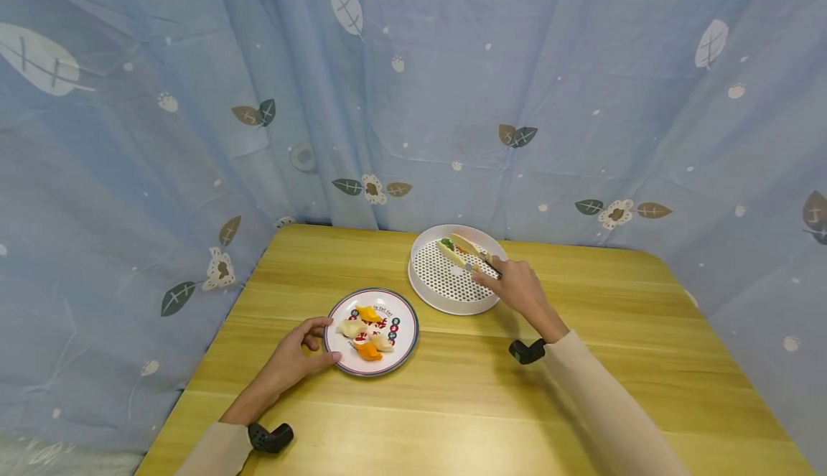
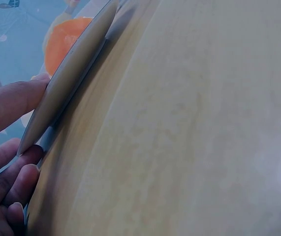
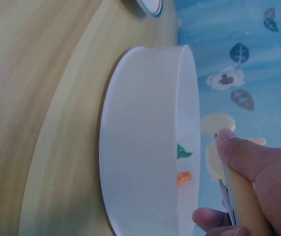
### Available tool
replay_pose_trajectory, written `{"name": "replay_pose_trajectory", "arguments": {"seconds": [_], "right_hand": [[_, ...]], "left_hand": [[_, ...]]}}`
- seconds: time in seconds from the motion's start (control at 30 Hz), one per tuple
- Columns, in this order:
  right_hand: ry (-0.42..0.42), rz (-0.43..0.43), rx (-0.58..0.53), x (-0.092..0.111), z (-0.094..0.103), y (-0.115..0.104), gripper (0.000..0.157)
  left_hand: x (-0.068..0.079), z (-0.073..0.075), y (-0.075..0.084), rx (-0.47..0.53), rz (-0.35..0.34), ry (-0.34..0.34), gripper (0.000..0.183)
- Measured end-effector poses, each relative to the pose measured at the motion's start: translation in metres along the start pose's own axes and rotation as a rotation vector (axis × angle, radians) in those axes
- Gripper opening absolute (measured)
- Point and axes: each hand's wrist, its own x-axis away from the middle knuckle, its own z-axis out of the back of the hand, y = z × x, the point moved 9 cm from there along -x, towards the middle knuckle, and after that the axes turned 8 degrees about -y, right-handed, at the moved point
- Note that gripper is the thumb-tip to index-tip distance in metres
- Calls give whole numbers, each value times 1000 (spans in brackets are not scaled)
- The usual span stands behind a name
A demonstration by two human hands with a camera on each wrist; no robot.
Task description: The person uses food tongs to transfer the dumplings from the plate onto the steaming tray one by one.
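My left hand [image 1: 293, 361] grips the left rim of a round white plate [image 1: 403, 350], thumb on the rim and fingers at its underside in the left wrist view. On the plate lie two orange dumplings [image 1: 368, 350] and two whitish dumplings [image 1: 352, 328]. My right hand [image 1: 520, 286] holds food tongs [image 1: 466, 245] with broad cream-coloured tips, spread apart over a white round steamer basket [image 1: 426, 296] with a perforated base. Inside the basket, a green piece [image 3: 183, 151] and an orange piece [image 3: 184, 178] show near the tongs' tips.
The plate and basket stand close together on a wood-grain table [image 1: 452, 390], the basket farther back and to the right. Behind the table hangs a blue curtain [image 1: 446, 103] with leaf and flower prints. Each wrist wears a black device [image 1: 528, 351].
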Motion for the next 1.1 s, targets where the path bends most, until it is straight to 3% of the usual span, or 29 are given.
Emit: {"name": "replay_pose_trajectory", "arguments": {"seconds": [0.47,0.63,0.83,0.93,1.1], "right_hand": [[24,87,-41,31,5,-31,62],[28,150,-42,43,2,-45,62],[15,167,-68,56,-6,-60,62],[-3,168,-87,61,-13,-66,60],[-37,206,-95,66,-25,-75,43]], "left_hand": [[-1,1,-2,1,18,6,72],[-1,0,-2,5,11,2,72],[-2,-1,-2,14,9,-5,72],[-2,0,-3,11,10,-4,72],[-1,0,-4,3,11,6,73]]}}
